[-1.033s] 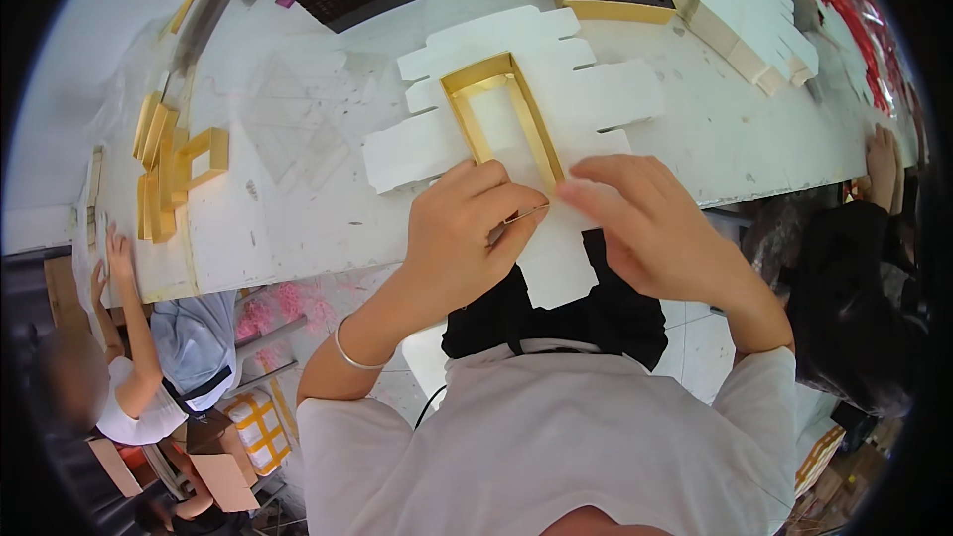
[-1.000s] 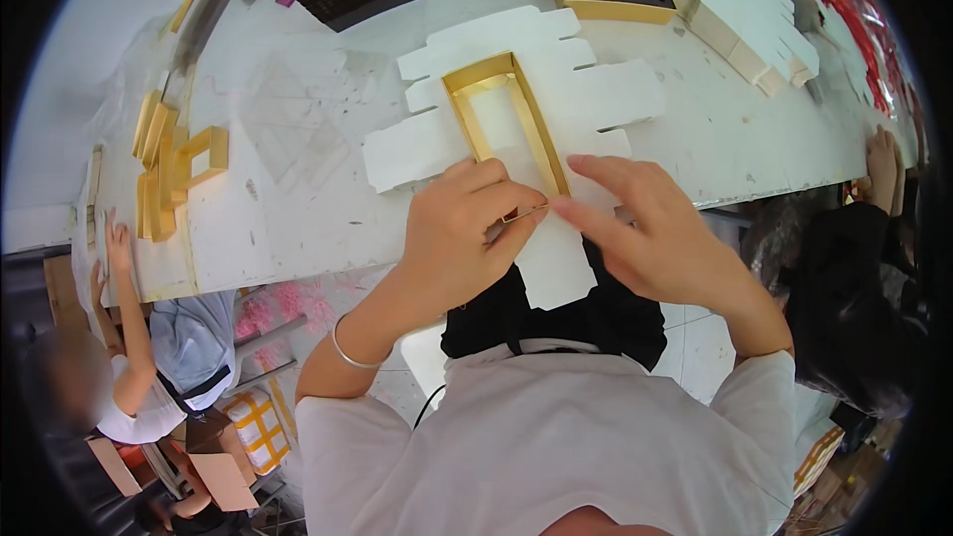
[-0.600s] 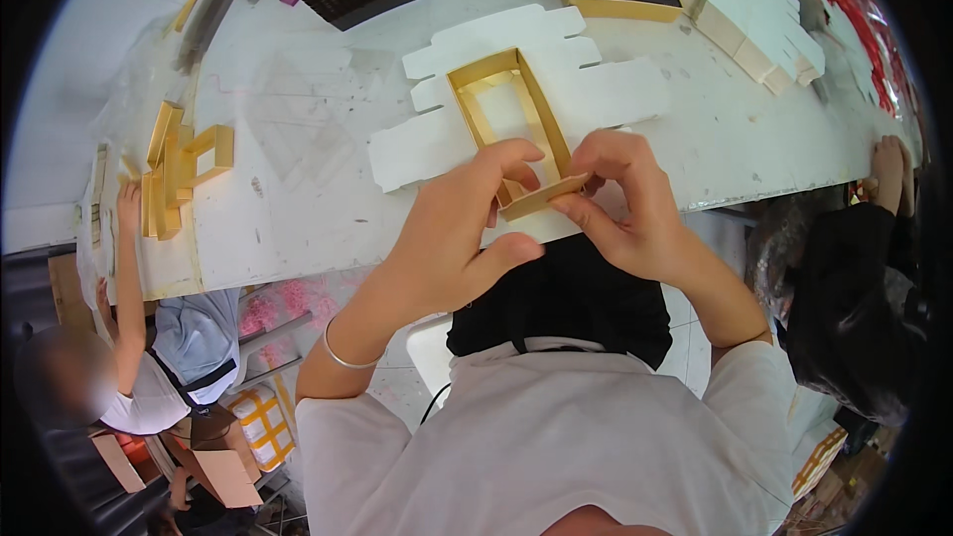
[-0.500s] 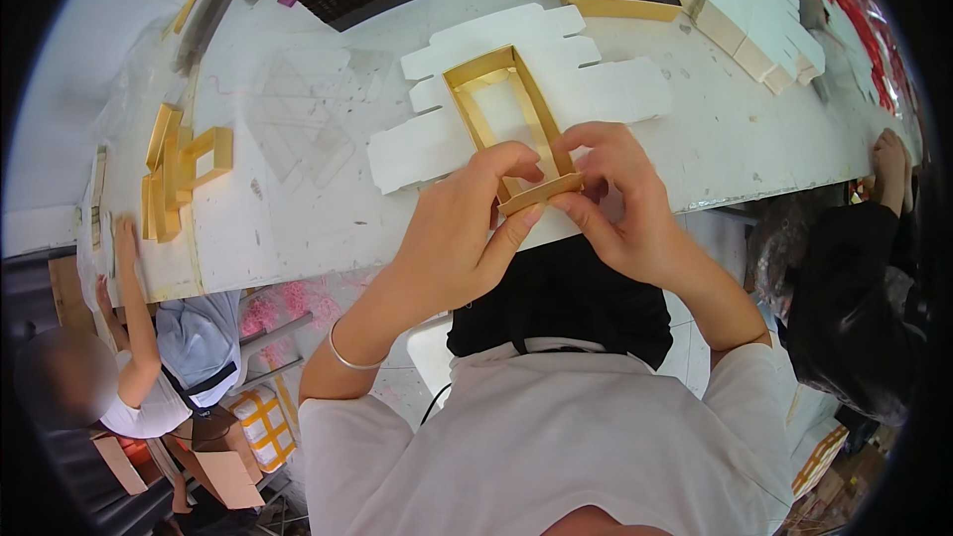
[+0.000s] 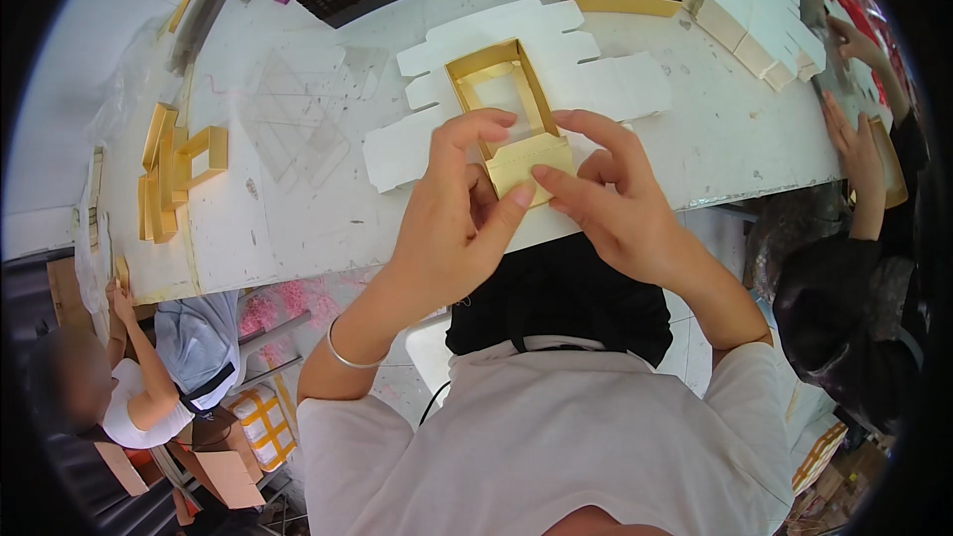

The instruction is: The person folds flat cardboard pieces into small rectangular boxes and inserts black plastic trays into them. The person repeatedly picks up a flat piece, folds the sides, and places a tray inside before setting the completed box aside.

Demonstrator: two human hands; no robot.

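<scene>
White tabletop (image 5: 298, 238) fills the upper frame in the head view, a flat white carton blank (image 5: 617, 87) lying under the open gold box (image 5: 537, 89) at centre. Both hands close on the box's near end: left hand (image 5: 445, 203) and right hand (image 5: 620, 206) set thumbs on the gold flap (image 5: 518, 161), fingers curled by the side walls. Even thumb pressure along the crease should probably keep the flap square. Long axis runs from upper centre down slightly rightward, flap end facing the person.
</scene>
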